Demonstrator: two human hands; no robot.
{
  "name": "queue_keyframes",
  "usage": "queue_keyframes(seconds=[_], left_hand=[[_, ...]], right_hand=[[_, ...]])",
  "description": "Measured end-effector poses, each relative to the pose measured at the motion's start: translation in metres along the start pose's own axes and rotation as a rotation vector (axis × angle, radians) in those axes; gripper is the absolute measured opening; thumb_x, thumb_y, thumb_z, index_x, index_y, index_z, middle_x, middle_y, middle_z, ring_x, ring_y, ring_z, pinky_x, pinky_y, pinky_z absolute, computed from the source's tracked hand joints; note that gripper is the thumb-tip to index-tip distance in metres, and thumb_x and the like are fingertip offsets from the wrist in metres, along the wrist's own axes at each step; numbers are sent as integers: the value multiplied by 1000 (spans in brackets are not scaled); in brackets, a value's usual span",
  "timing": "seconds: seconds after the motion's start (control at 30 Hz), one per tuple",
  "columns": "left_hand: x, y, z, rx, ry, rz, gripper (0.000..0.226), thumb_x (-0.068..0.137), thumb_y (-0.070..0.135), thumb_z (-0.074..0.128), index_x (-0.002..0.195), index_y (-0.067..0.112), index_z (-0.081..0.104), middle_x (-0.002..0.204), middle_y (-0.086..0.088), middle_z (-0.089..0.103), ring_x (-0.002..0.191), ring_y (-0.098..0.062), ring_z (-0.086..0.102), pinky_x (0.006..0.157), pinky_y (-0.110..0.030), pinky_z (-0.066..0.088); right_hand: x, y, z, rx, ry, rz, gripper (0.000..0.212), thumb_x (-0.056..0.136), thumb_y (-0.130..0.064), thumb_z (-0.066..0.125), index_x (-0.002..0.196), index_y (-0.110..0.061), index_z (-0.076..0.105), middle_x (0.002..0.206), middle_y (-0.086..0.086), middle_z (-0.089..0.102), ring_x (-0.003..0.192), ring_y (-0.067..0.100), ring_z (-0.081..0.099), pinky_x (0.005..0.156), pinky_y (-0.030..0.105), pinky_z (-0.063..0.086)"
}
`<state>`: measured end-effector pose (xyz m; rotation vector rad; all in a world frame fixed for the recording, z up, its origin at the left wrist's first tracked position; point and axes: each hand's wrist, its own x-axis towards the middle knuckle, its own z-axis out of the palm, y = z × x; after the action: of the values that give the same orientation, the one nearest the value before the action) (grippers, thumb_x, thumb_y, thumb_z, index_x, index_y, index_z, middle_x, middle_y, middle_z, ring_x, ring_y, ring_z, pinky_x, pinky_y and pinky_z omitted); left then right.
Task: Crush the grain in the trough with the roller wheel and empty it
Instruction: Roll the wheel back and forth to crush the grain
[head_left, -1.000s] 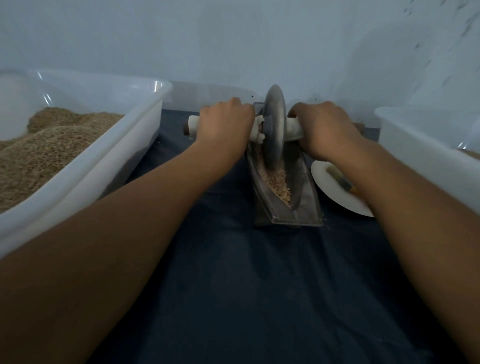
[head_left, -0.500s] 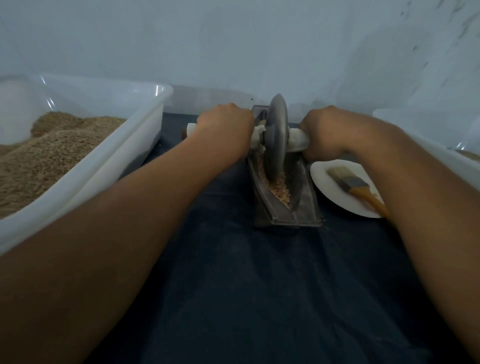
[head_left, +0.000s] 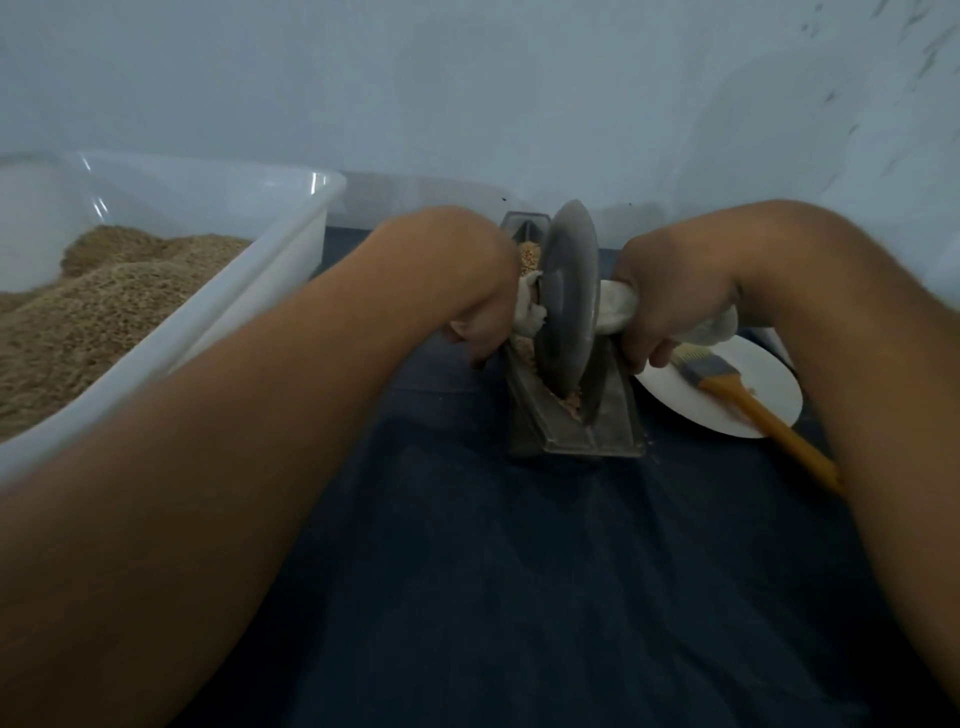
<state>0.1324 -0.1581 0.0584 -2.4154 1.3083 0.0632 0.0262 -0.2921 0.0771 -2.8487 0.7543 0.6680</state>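
Gripping the pale cloth-wrapped axle (head_left: 615, 306) on either side of the grey metal roller wheel (head_left: 567, 296): left hand (head_left: 475, 291) with fingers curled tight round the left end, right hand (head_left: 670, 306) with fingers curled round the right end, both forearms reaching in from the near edge. Standing upright on its rim in the dark metal V-shaped trough (head_left: 571, 421), near the closer end, and leaning slightly to the left. Lying along the groove, crushed tan grain (head_left: 571, 405) just under the wheel's rim and more of it (head_left: 529, 254) showing behind the wheel toward the far end. Resting lengthwise on the dark blue cloth (head_left: 519, 571), well between the two arms. Holding a heap of brown grain, a large translucent white plastic tub (head_left: 249, 291) at the left. Sitting just right of the trough, a white round plate (head_left: 769, 379) with an orange-handled flat brush (head_left: 727, 384) lying across it, handle passing under the right forearm.
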Motion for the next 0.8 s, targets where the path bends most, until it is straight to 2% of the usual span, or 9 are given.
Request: queue_keyframes(seconds=[0.07,0.17,0.23,0.33,0.4,0.47,0.57,0.67,0.8], left_hand=[[2,-1,1,-2,27,-8,41,83,44,74,103,8,71,94,-6,60,83,-23,60,74,-34,46],[9,-4,7,-42,122,-34,37,79,40,78,90,8,64,75,-3,49,65,-19,49,68,-34,43],[16,-9,13,-118,224,-50,38,76,35,81,80,10,53,70,-3,43,66,-21,47,69,-34,43],[26,-17,23,-206,346,-68,42,79,25,75,68,14,36,68,-3,39,65,-21,44,67,-36,44],[32,-18,29,-243,431,-86,33,81,18,70,72,15,39,70,-3,38,72,-24,46,66,-37,43],[36,-15,32,-235,511,-111,22,80,11,69,82,15,47,77,-6,47,75,-26,49,66,-38,41],[41,-14,38,-190,608,-137,20,82,7,66,99,13,57,103,-12,60,91,-32,60,70,-38,37],[45,-16,44,-152,715,-141,20,86,8,62,105,12,56,109,-14,58,94,-35,60,73,-39,34],[46,-16,46,-113,759,-153,21,89,12,61,108,12,54,111,-14,58,95,-34,60,75,-39,35]], right_hand=[[2,0,1,-25,17,5,20,73,-29,84,89,-21,74,77,-8,76,73,9,74,85,38,55],[8,0,3,-110,149,20,18,74,-32,83,86,-24,73,71,-12,73,69,7,68,64,29,46],[14,1,5,-190,255,33,17,74,-33,82,82,-21,73,70,-9,69,66,9,62,55,27,41],[27,3,10,-263,433,27,21,75,-32,79,82,-15,69,74,3,64,64,18,57,52,28,39],[37,6,14,-248,544,16,20,77,-27,75,90,-14,67,83,8,63,69,23,55,56,29,38],[46,11,18,-224,652,-21,26,79,-23,73,103,-16,66,97,12,66,82,30,58,65,33,41],[58,15,26,-130,854,-90,54,82,-17,73,132,-15,52,116,17,61,103,39,57,77,40,43],[65,16,32,-141,1021,-66,46,84,-13,69,127,-10,52,112,18,61,100,39,55,73,40,39],[67,17,31,-135,977,-30,31,86,-18,68,114,-9,59,106,17,63,98,38,57,69,36,33]])
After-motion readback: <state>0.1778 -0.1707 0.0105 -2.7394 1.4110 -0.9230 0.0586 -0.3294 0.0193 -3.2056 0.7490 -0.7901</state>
